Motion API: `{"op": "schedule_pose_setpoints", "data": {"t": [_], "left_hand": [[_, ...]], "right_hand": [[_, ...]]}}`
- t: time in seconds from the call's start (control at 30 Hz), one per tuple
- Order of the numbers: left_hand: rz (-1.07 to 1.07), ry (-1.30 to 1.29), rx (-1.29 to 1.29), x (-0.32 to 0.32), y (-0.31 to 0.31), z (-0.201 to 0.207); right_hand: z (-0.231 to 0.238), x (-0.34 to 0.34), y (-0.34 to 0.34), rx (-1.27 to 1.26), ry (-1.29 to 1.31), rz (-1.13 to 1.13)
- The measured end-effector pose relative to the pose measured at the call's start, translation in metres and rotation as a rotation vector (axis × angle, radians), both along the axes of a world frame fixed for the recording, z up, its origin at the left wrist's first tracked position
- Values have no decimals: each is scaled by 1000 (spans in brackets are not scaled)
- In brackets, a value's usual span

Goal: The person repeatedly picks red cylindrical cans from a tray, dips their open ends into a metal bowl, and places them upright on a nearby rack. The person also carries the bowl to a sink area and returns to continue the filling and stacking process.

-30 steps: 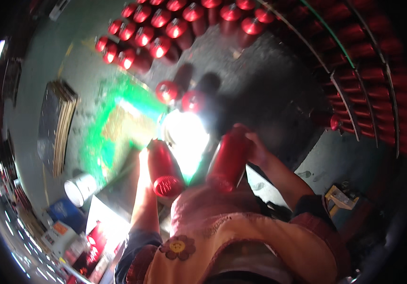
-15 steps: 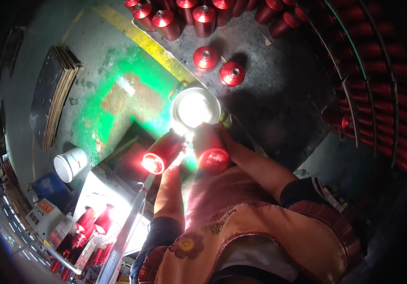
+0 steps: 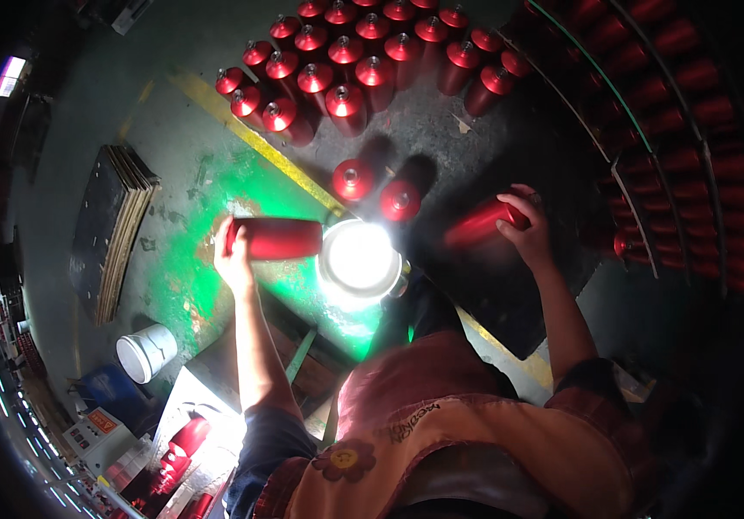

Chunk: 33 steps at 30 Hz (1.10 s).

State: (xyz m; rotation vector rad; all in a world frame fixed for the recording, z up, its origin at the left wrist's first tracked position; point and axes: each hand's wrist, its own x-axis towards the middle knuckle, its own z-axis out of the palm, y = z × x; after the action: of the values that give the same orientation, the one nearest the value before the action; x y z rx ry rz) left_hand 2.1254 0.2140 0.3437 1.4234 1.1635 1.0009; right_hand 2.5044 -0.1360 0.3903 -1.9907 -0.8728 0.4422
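A red metal cylinder lies crosswise in my left hand, which is closed round its left end. Its other end reaches the left rim of a round metal vessel, whose middle glares white. Touching or just above it, I cannot tell. To the right, my right hand grips the end of another red cylinder, slightly blurred and slanting down to the left over the dark floor mat. Beyond the vessel stand two upright red cylinders with conical shoulders and narrow necks.
Rows of upright red cylinders fill the far side. A rack of lying cylinders curves along the right. On the left are stacked boards, a white bucket, a control box and a brightly lit bay with red cylinders.
My hands have moved apart, left and right, each with a red cylinder. Earlier both cylinders were close together at the vessel's near side, bases toward me. The view has shifted too.
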Motion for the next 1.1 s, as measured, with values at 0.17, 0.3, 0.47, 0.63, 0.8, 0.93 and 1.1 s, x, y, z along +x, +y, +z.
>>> {"op": "schedule_pose_setpoints", "data": {"t": [0.17, 0.3, 0.47, 0.63, 0.8, 0.93, 1.1], "left_hand": [[-175, 430, 550, 114, 26, -21], [-255, 569, 618, 170, 28, -57], [-332, 641, 543, 182, 20, -47], [-339, 610, 658, 196, 23, 5], [-543, 730, 463, 274, 43, -11], [-476, 750, 395, 291, 52, -31], [-409, 751, 490, 278, 40, -38]], "right_hand": [[-50, 13, 15, -114, -444, -64], [-75, 10, 18, -182, -180, -118], [-43, 3, 9, -298, -392, 34], [-20, 75, 50, -62, -283, -67], [-63, 167, 145, -75, -509, -88], [-96, 179, 170, -106, -570, -143], [-101, 179, 170, -43, -605, -187]]}}
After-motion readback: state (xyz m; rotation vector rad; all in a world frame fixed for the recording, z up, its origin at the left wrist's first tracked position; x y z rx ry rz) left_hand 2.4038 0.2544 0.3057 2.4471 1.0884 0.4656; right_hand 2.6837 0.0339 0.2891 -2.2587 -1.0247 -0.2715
